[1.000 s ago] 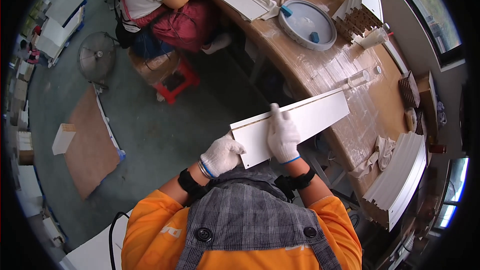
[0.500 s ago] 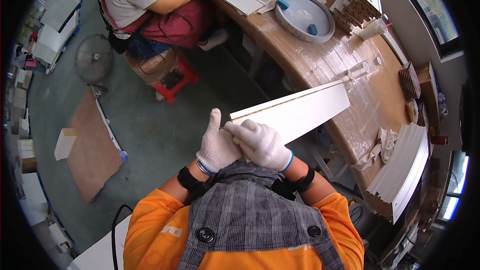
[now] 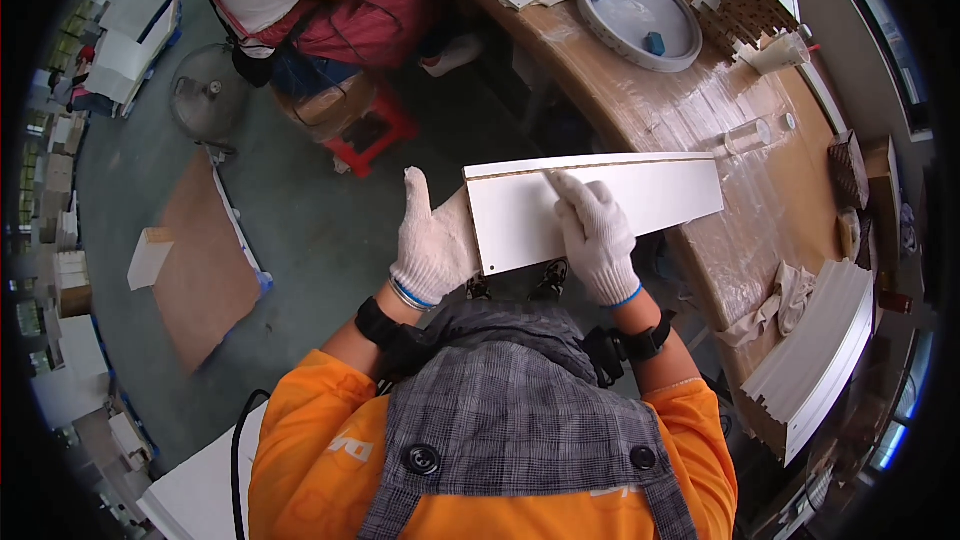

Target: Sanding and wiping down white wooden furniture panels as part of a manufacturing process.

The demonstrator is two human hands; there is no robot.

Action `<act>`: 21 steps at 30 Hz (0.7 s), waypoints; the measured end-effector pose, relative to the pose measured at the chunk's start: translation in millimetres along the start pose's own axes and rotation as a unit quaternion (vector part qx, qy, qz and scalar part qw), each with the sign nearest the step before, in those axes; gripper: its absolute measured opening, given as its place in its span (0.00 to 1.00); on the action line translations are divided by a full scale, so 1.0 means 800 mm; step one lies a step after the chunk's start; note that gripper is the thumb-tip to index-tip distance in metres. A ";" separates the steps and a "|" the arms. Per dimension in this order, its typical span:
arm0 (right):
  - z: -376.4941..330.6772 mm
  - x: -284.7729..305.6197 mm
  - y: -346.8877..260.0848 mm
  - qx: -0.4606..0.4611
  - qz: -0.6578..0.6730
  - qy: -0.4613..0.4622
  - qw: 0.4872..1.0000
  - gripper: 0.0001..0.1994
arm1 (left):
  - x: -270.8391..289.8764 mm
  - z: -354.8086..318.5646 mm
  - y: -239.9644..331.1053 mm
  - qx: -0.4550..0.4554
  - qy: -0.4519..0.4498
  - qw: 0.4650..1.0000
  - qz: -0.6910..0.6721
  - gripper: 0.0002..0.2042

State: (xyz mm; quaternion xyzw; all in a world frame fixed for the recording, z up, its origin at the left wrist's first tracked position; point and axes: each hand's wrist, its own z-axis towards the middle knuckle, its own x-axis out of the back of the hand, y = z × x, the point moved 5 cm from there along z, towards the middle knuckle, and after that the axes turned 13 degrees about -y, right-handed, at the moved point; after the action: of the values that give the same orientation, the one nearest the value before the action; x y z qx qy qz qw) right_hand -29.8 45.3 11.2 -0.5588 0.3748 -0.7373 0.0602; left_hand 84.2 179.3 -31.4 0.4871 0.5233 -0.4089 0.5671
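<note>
A long white board (image 3: 590, 202) with a narrow brown groove near its far edge lies across in front of me. Its right end rests over the edge of the wrapped table. My left hand (image 3: 436, 245), in a white knit glove, holds the board's left end; the thumb sticks up beside it and the fingers are hidden beneath. Also gloved, my right hand (image 3: 598, 238) is closed over the board, its fingers bunched and the fingertips touching the groove. Whether anything small sits between them is hidden.
The table (image 3: 690, 130) carries a round grey tray (image 3: 630, 15) with blue blocks, a clear cylinder (image 3: 748, 137), stacked white boards (image 3: 815, 360) and a cloth (image 3: 785, 300). Another person (image 3: 300, 0) sits on a red stool (image 3: 385, 130) at the far left. A fan (image 3: 208, 90) stands behind.
My hands have parted: the right hand has moved from beside the left out to the groove, further along the board. The board's left end now lies at my left hand, nearly level across the view.
</note>
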 end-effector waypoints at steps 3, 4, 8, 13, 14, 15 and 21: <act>0.002 -0.024 -0.004 0.010 -0.146 -0.204 0.968 0.18 | -0.003 0.004 0.001 -0.013 -0.002 1.000 -0.008 0.53; -0.008 -0.032 -0.025 0.158 -0.147 -0.235 0.948 0.19 | 0.001 0.004 0.002 -0.018 0.030 0.999 0.011 0.53; -0.027 -0.031 -0.024 0.219 0.097 -0.200 0.950 0.19 | 0.001 0.006 0.003 0.012 0.013 0.999 0.043 0.54; -0.005 -0.026 0.088 -0.002 -0.050 -0.149 0.988 0.17 | 0.008 0.005 -0.001 -0.033 0.049 0.997 0.051 0.50; -0.005 -0.020 0.110 0.003 -0.048 -0.116 0.992 0.17 | 0.010 0.005 -0.001 -0.030 0.055 0.996 0.064 0.50; -0.007 -0.007 0.147 -0.041 -0.045 -0.085 0.995 0.16 | 0.019 0.003 -0.001 -0.030 0.102 0.992 0.069 0.48; -0.070 0.112 0.432 -0.295 -0.117 0.147 0.937 0.14 | 0.064 -0.008 -0.008 0.004 0.216 0.951 0.222 0.31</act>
State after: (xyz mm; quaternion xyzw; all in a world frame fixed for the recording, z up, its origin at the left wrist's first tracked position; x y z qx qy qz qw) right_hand -225.1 -219.0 -138.4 -0.4765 0.5124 -0.6692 -0.2501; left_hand 82.7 186.9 -83.0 0.6700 0.5103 -0.1599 0.5149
